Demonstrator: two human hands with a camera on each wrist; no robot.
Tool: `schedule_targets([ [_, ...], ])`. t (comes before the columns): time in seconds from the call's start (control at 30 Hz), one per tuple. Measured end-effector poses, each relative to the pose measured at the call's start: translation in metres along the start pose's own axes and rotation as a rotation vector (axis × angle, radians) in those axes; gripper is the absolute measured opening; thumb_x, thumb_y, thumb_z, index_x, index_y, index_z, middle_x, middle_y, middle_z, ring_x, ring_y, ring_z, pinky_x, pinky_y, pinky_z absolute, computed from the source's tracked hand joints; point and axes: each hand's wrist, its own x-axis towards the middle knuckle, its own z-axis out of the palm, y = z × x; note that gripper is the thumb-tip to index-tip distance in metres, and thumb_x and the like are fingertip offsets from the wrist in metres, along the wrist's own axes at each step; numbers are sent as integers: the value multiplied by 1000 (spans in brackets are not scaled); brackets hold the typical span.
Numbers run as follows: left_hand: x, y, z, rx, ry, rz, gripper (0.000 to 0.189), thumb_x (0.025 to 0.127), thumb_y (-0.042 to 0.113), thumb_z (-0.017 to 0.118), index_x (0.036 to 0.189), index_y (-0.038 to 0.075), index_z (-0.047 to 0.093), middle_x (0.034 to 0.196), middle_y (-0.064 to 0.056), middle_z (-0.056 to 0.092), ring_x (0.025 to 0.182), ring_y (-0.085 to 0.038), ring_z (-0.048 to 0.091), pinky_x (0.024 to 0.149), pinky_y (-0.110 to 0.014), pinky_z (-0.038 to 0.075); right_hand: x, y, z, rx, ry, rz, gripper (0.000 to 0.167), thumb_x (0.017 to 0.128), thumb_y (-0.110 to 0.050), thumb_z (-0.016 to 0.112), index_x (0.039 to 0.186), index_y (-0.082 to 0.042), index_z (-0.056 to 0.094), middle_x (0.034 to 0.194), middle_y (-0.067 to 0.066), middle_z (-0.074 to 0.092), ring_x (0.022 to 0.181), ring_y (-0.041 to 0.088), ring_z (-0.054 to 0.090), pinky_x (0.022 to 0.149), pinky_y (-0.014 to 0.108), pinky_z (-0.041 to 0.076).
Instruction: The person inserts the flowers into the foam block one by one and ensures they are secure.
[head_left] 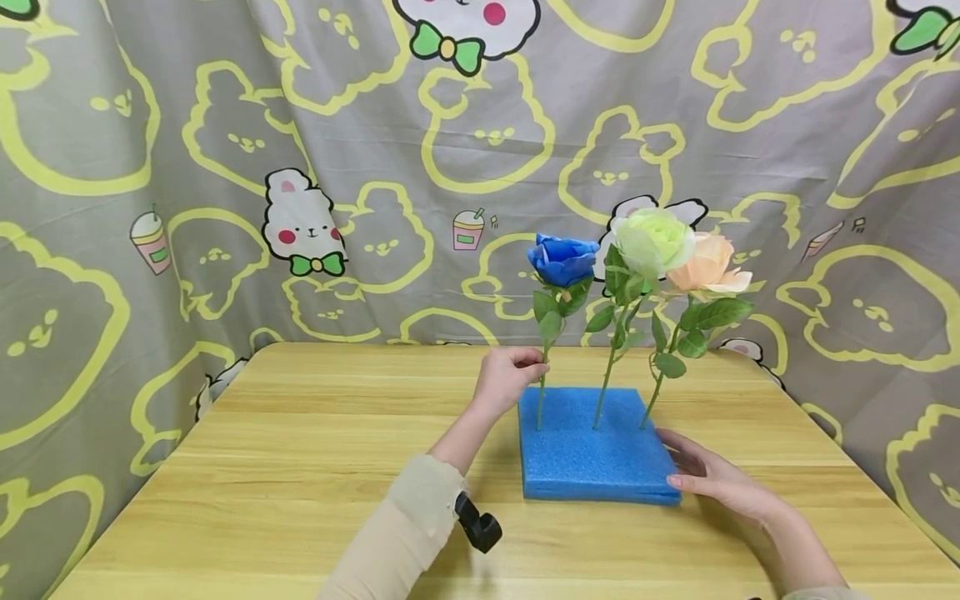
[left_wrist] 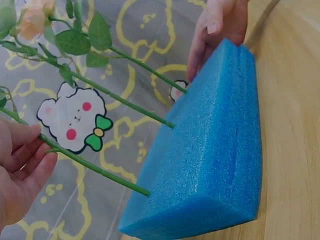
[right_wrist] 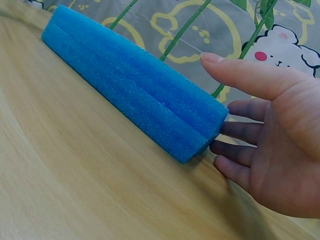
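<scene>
A blue foam block [head_left: 592, 462] lies on the table with three artificial flowers standing upright in it. On the left is a blue rose [head_left: 562, 261], in the middle a pale green flower [head_left: 654, 242], on the right a peach rose [head_left: 708, 265]. My left hand [head_left: 508, 379] pinches the blue rose's green stem [left_wrist: 100, 171] between thumb and fingers, above the foam. At the block's right side, my right hand [head_left: 716, 479] rests its loosely extended fingers [right_wrist: 242, 132] against the edge, thumb raised near the top corner.
The wooden table [head_left: 315, 467] extends on both sides of the block. A patterned grey curtain [head_left: 375, 150] hangs behind the table and along its sides. A black wrist mount [head_left: 478, 523] sits on my left sleeve.
</scene>
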Motion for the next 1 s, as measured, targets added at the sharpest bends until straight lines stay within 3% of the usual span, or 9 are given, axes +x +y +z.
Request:
schedule_targets([
  [0.33, -3, 0, 4, 41, -19, -81, 12, 81, 8, 71, 91, 1, 73, 85, -6, 70, 74, -12, 63, 65, -23, 50, 0, -2, -1, -2, 3, 16, 66, 93, -7, 52, 142, 12, 13, 143, 38, 13, 110, -17, 33, 89, 12, 33],
  [0.67, -6, -6, 6, 100, -34, -66, 13, 82, 11, 71, 91, 3, 73, 88, -4, 70, 80, -13, 62, 67, -24, 50, -1, 3, 0, 3, 2, 9, 65, 93, -6, 52, 142, 13, 13, 143, 38, 13, 111, -17, 34, 89, 12, 34],
  [1.0, -9, -10, 9, 99, -45, -82, 13, 82, 12, 70, 92, 4, 74, 88, -3, 70, 82, -13, 62, 69, -24, 51, -1, 2, -1, -17, 16, 19, 66, 92, -7, 53, 142, 13, 14, 143, 38, 14, 110, -17, 33, 89, 12, 33],
])
